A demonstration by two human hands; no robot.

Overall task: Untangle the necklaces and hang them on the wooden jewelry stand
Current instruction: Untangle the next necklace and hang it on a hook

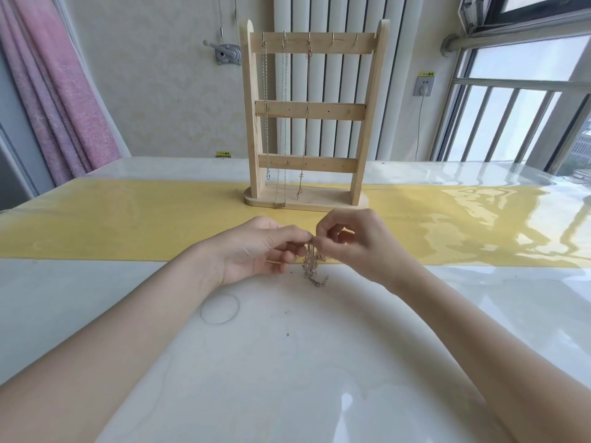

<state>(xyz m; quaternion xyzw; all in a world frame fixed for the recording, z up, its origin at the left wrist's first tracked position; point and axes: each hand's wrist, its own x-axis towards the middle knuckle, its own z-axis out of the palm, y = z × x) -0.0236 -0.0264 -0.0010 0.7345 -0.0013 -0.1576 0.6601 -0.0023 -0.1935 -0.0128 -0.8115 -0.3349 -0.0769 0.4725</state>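
A tangled bunch of thin metal necklaces (312, 266) hangs between my two hands just above the table, its loose end touching the white surface. My left hand (259, 247) pinches the top of the tangle from the left. From the right, my right hand (348, 241) pinches the same spot with thumb and forefinger. Behind them stands the wooden jewelry stand (307, 110) with three crossbars and small hooks. Three chains (284, 123) hang from the top bar's left hooks; the two right hooks are bare.
The glossy white table (287, 362) has a yellow strip (128, 219) across it, on which the stand's base sits. A faint ring mark (220, 309) lies near my left forearm. A pink curtain (54, 91) hangs at the left, a window railing (511, 123) at the right.
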